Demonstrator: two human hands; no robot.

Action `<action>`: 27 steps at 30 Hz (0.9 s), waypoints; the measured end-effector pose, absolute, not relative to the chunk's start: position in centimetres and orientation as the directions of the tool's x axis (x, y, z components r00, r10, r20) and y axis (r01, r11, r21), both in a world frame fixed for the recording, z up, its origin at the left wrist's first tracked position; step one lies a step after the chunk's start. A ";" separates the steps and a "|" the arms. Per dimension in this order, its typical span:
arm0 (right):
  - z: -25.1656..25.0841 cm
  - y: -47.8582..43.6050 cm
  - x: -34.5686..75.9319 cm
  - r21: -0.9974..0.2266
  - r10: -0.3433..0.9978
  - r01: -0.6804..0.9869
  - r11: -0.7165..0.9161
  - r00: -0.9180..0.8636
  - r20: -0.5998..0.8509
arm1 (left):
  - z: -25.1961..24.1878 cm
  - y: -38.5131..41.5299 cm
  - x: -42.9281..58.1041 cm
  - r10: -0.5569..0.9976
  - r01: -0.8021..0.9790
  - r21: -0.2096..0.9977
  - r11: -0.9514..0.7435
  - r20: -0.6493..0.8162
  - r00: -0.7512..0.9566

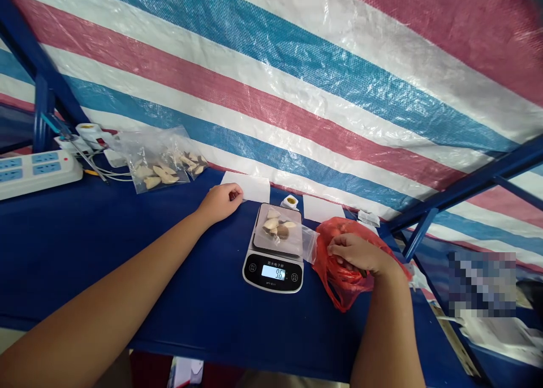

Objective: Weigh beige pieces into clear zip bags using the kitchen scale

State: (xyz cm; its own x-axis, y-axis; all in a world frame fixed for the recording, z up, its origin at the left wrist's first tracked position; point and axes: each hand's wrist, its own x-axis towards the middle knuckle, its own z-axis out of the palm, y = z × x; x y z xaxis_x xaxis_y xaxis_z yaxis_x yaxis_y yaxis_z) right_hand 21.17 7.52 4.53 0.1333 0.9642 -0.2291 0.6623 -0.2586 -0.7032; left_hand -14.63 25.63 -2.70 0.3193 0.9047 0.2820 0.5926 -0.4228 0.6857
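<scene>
A digital kitchen scale [274, 269] stands on the blue table, its lit display showing digits that look like 96. On its metal plate lies a small clear plastic bag [310, 242] with several cream-coloured, clove-like pieces [271, 224] and a brown roundish piece [283, 231]. My left hand [220, 201] rests on the table left of the scale, fingers curled, beside a white paper sheet [257, 188]; nothing shows in it. To the right, my right hand [356, 253] is at the mouth of a red plastic bag [339, 289], fingers closed on its crumpled film; the bag's contents are hidden.
Back left, clear bags [159, 162] hold similar pieces, near a white power strip [51, 170] and cables. Behind the scale stand a white lamp socket [291, 202] and another paper sheet [324, 208]. Striped plastic sheeting [271, 94] hangs behind; a blue frame bar [466, 184] slopes at right.
</scene>
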 end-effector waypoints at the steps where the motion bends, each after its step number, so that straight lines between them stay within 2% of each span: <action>1: 4.5 7.6 21.2 -0.709 0.952 0.640 -0.296 0.140 -0.271 | -2.7 25.6 -14.6 0.905 0.592 0.686 -0.423 0.282 0.319; 3: 4.4 7.9 21.6 -0.739 0.926 0.558 -0.376 0.196 -0.323 | -2.8 25.7 -14.6 0.906 0.591 0.688 -0.421 0.282 0.317; 5: 4.3 8.3 22.1 -0.791 0.912 0.465 -0.398 0.295 -0.285 | -2.8 25.8 -14.6 0.907 0.590 0.691 -0.418 0.280 0.315; 10: 4.2 9.2 23.7 -0.905 0.891 0.294 -0.306 0.423 -0.164 | -2.9 25.9 -14.6 0.910 0.588 0.697 -0.410 0.272 0.313; 14: 4.9 9.1 23.9 -0.986 0.927 -0.016 -0.169 0.336 -0.164 | -2.9 25.9 -14.5 0.914 0.589 0.701 -0.402 0.268 0.304; 18: 5.6 9.0 23.2 -0.958 0.965 -0.259 -0.122 0.195 -0.176 | -2.8 25.9 -14.5 0.915 0.587 0.704 -0.399 0.264 0.305; 22: 5.6 9.4 22.7 -0.939 0.953 -0.307 -0.154 0.203 -0.223 | -2.6 25.8 -14.5 0.916 0.593 0.701 -0.397 0.261 0.305; 27: 5.1 9.2 23.1 -0.976 0.899 -0.172 -0.133 0.393 -0.191 | -2.6 25.8 -14.5 0.918 0.599 0.698 -0.394 0.261 0.300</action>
State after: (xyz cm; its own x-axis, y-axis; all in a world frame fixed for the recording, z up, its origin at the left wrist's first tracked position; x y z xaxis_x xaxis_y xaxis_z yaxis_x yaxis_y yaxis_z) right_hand 23.10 9.23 5.07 0.3935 0.8992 -0.1914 -0.1719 -0.1325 -0.9762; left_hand -14.47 25.80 -2.57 0.2998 0.9177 0.2607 0.5987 -0.3937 0.6976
